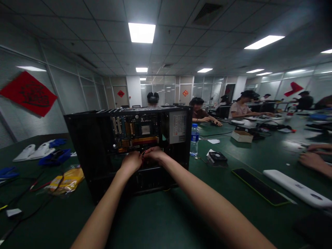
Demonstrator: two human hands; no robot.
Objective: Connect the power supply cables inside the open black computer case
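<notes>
An open black computer case (pixel 90 148) stands upright on the green table, its inside facing me. Within it are a motherboard (pixel 124 140) with several slots and a silver power supply (pixel 177 126) at the upper right. My left hand (pixel 131 162) and my right hand (pixel 155 154) meet inside the lower part of the case, just below the board. Both have their fingers closed on thin red and dark wires (pixel 143 155) between them. The ends of the wires are too small and dark to make out.
Right of the case stand a water bottle (pixel 194 140), a boxed cooling fan (pixel 217 158), a dark strip with a green edge (pixel 259 186) and a long white device (pixel 297 188). A yellow packet (pixel 66 180) and cables lie left. Other people sit around the table; a co-worker's hands (pixel 315 160) show at right.
</notes>
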